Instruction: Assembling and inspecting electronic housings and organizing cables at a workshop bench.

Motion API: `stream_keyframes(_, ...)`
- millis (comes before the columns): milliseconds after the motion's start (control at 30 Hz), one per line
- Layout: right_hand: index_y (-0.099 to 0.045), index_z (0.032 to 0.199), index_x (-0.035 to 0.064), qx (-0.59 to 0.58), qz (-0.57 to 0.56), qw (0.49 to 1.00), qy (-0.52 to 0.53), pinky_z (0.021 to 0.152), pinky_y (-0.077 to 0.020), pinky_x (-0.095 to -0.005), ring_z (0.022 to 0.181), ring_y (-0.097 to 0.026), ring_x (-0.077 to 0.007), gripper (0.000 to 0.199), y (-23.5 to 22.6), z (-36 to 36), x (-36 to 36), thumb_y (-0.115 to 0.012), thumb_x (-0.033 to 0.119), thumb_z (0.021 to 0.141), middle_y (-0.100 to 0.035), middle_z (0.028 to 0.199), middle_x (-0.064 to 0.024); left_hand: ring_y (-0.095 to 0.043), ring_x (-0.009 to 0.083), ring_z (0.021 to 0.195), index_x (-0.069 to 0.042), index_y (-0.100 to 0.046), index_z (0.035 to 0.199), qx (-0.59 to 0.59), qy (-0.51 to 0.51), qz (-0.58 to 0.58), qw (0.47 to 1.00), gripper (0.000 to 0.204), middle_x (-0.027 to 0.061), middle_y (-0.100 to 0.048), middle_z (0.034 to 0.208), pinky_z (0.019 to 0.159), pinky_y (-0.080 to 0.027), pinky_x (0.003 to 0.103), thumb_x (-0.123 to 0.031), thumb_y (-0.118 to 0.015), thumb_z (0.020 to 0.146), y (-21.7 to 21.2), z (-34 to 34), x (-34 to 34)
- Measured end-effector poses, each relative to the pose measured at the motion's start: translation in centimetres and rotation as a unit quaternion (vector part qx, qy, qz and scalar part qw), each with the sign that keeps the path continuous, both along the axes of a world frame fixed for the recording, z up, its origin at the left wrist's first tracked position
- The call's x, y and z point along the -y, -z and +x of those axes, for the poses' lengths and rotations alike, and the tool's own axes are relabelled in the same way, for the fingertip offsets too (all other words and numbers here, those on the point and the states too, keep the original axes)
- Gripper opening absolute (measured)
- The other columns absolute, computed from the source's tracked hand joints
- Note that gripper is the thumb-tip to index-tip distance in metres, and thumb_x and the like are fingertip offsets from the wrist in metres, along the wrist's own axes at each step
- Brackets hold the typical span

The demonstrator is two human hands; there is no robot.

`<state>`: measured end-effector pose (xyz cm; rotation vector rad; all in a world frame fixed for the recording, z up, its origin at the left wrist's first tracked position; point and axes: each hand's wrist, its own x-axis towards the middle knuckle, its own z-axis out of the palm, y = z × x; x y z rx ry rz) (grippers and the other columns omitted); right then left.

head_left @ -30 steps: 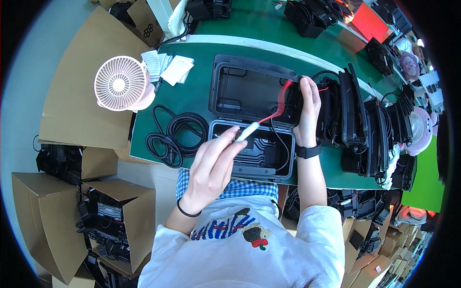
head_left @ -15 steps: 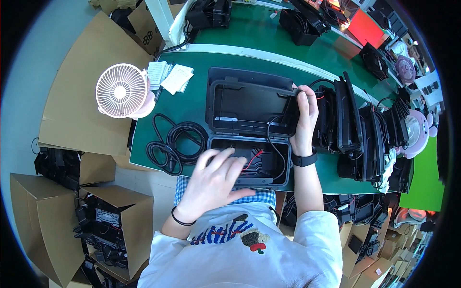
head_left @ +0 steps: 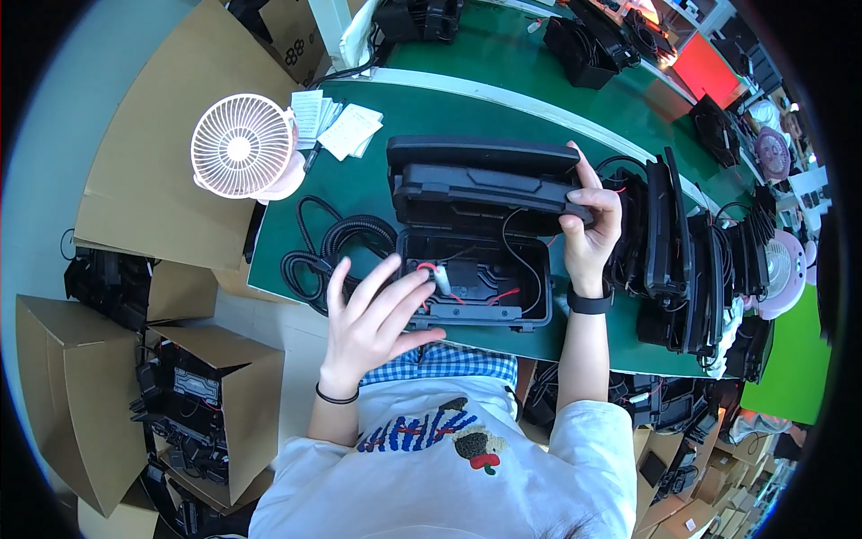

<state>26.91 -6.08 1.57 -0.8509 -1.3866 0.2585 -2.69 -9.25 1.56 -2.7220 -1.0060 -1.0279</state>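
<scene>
A black plastic box [head_left: 480, 315] stands in front of me on the green table, its hinged lid [head_left: 489, 190] raised and tipped partly over the inside. My right hand [head_left: 591, 229] grips the lid's right end, thumb on one side and fingers on the other. At the box's left front corner, my left hand [head_left: 377, 305] has its fingers spread. Its fingertips are beside a small white connector [head_left: 442, 279] with red wire; whether they touch it I cannot tell. A thin black wire runs inside the box on the right. Left of the box lies a coiled black corrugated cable [head_left: 355, 235].
A pink fan [head_left: 241, 148] and paper slips [head_left: 350, 132] are at the table's left. Several similar black boxes [head_left: 664, 242] stand in a row on the right, with another pink fan [head_left: 779, 269] beyond. Open cartons [head_left: 81, 386] with black parts sit on the floor at left.
My right hand has tipped the lid forward from its more open position. The left hand has shifted slightly left with fingers more spread, and a white connector now shows inside the box.
</scene>
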Motion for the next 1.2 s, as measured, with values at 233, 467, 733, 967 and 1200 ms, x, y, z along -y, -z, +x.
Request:
stream_keyframes(233, -0.059, 0.095, 0.0123, 0.034, -0.037, 0.998, -0.048, 0.111, -0.0259, -0.0522, 0.136, -0.036, -0.0400, 0.041, -0.3, -1.1, 0.6, -0.068, 0.051, 0.083, -0.051, 0.136, -0.0240, -0.055, 0.0233, 0.114, -0.018, -0.068, 0.097, -0.003, -0.030, 0.010, 1.000, 0.041, -0.0004, -0.064, 0.096, 0.109, -0.024, 0.057, -0.054, -0.066, 0.078, 0.8, 0.5, -1.5)
stream_keyframes(467, -0.063, 0.070, 0.0089, 0.066, -0.022, 0.997, -0.038, 0.106, -0.0341, -0.0531, 0.118, -0.056, -0.0381, 0.027, -0.6, -1.1, 0.8, -0.064, 0.032, 0.084, -0.066, 0.110, -0.0207, -0.047, 0.0252, 0.091, -0.007, -0.042, 0.102, 0.291, -0.100, -0.074, 0.949, 0.065, 0.0117, -0.038, 0.105, 0.077, -0.044, 0.036, -0.032, -0.088, 0.064, 2.5, 2.2, -0.9)
stream_keyframes(733, -0.057, 0.062, 0.0037, 0.131, -0.016, 0.991, -0.004, 0.100, -0.0417, -0.0505, 0.102, -0.065, -0.0309, 0.015, -0.8, -2.2, 0.6, -0.066, 0.005, 0.074, -0.069, 0.098, -0.0148, -0.046, 0.0260, 0.094, -0.005, -0.042, 0.100, 0.344, -0.083, -0.103, 0.929, 0.056, 0.0132, -0.037, 0.109, 0.080, -0.043, 0.037, -0.027, -0.084, 0.071, 2.7, 3.3, -3.0)
stream_keyframes(967, -0.057, 0.061, 0.0036, 0.118, -0.018, 0.993, 0.025, 0.099, -0.0435, -0.0490, 0.103, -0.065, -0.0292, 0.017, -0.6, -2.5, 0.7, -0.065, 0.004, 0.076, -0.070, 0.098, -0.0144, -0.052, 0.0286, 0.107, -0.002, -0.052, 0.098, 0.227, -0.119, -0.100, 0.962, 0.048, 0.0174, -0.037, 0.130, 0.086, -0.048, 0.036, -0.018, -0.086, 0.068, 1.1, 2.3, -0.8)
stream_keyframes(1200, -0.056, 0.061, 0.0035, 0.117, -0.023, 0.993, 0.024, 0.099, -0.0431, -0.0489, 0.103, -0.065, -0.0291, 0.018, -0.7, -2.6, 0.7, -0.064, 0.003, 0.077, -0.070, 0.098, -0.0144, -0.052, 0.0269, 0.116, -0.014, -0.071, 0.091, 0.222, -0.113, -0.103, 0.963, 0.020, 0.0080, -0.054, 0.125, 0.107, -0.030, 0.050, -0.007, -0.074, 0.072, 0.7, 1.5, -0.4)
